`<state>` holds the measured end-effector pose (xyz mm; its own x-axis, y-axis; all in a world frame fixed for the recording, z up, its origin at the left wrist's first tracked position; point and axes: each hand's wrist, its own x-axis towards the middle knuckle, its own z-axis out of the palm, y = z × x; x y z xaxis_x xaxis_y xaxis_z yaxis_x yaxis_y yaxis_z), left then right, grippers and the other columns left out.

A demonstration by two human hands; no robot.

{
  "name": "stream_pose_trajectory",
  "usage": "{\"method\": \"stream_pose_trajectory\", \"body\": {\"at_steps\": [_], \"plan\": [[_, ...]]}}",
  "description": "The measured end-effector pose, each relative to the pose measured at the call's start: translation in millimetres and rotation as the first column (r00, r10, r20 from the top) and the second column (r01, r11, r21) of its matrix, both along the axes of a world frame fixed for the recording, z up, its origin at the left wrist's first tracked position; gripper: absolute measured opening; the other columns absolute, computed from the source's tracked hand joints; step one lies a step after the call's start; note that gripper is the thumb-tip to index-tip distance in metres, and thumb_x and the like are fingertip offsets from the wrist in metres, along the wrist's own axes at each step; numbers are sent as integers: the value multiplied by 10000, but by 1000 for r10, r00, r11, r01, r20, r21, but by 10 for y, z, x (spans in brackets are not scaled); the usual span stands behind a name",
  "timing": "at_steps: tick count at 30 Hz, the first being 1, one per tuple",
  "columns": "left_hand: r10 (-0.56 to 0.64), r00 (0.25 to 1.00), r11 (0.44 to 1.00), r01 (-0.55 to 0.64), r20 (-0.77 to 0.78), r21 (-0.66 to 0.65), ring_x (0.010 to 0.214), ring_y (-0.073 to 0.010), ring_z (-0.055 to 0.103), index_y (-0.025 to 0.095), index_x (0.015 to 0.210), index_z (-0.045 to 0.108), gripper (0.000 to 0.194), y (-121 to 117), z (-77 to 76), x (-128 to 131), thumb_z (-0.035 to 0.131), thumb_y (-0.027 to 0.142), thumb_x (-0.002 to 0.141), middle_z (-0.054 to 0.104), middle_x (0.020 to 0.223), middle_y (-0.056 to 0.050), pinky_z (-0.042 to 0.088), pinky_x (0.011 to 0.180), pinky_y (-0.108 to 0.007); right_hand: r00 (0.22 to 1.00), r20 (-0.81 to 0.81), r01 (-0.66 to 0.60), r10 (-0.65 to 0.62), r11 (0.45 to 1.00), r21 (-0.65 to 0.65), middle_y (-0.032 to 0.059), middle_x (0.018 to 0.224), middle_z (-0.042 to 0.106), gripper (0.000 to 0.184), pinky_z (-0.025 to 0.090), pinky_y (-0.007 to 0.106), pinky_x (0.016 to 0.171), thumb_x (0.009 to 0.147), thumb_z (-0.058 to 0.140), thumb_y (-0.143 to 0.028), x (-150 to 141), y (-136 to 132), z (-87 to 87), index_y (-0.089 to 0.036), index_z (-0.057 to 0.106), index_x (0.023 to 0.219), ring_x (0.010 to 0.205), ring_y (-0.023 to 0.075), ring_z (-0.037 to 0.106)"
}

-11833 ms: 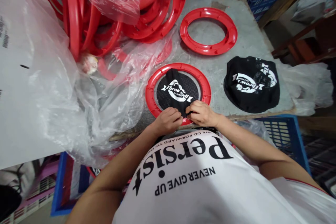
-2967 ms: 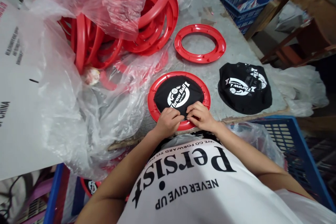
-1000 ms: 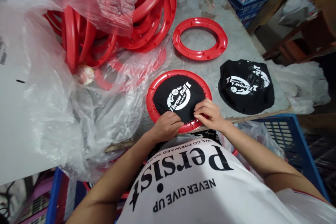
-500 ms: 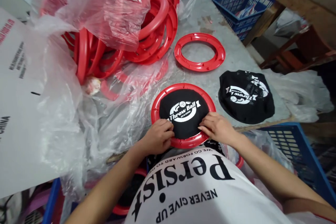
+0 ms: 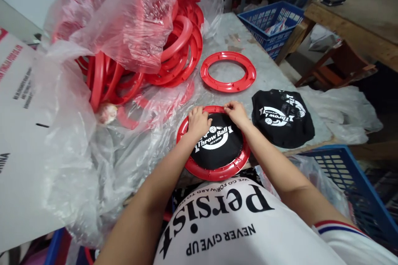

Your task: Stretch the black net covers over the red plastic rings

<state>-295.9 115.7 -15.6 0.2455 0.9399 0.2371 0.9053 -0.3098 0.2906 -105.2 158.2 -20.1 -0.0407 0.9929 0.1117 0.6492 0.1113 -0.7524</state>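
Observation:
A red plastic ring [image 5: 199, 169] lies at the near edge of the grey table [image 5: 273, 76], with a black mesh cloth [image 5: 219, 151] printed "Throw Ball" stretched across it. My left hand [image 5: 198, 121] rests on the far left part of the ring, fingers curled and pressing the cloth's edge. My right hand [image 5: 235, 112] pinches the cloth's far edge against the rim. A bare red ring [image 5: 228, 71] lies further back. A pile of black printed cloths [image 5: 282, 118] sits to the right.
A clear plastic bag [image 5: 124, 29] full of several red rings fills the left and back of the table. White cardboard [image 5: 18, 103] stands at far left. Blue crates sit at back right [image 5: 270, 20] and lower right [image 5: 348, 174]. Wooden furniture [image 5: 357, 20] is at right.
Both hands have moved from the near rim of the ring to its far rim, still on the cloth's edge. My head has tilted up, showing more of the room behind.

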Motion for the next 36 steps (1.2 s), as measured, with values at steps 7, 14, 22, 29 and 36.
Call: {"method": "stream_pose_trajectory", "body": {"at_steps": [7,14,22,29,36], "plan": [[72,991,977,-48,111,-207,1246,-317,461,199,803,658,151,216,144,170,699,344,814,575,1275,-92,361,1065,-494,997,50,49,-52,998,45,60,979,661,153,440,386,937,860,589,-60,-69,-47,-122,-171,690,887,977,264,576],[182,966,940,-116,184,-322,1227,-288,478,205,760,632,98,343,204,241,667,270,825,601,1261,-55,362,1038,-474,993,114,3,-8,999,49,60,1049,637,117,406,392,974,832,647,-87,-73,-54,-125,-189,696,805,1022,274,542],[214,943,960,-155,256,-232,1203,-282,497,215,783,615,87,292,113,268,632,260,855,638,1207,-44,363,1010,-457,973,230,-33,35,999,-12,56,1032,597,77,391,371,974,857,661,-159,-75,-6,-135,-194,678,790,1029,261,520],[246,939,959,-201,239,-198,1176,-279,510,222,819,608,98,299,63,305,592,292,885,652,1166,-46,367,994,-447,953,302,19,0,998,-59,69,998,604,107,408,351,932,940,622,-197,-111,-3,-47,-187,649,837,996,262,535],[281,945,947,-245,170,-208,1180,-274,512,227,835,605,93,299,91,341,572,292,892,651,1158,-58,381,975,-426,931,366,44,-11,996,-80,83,1037,607,105,414,360,920,975,605,-218,-144,-42,24,-178,655,892,1012,282,529]]}}
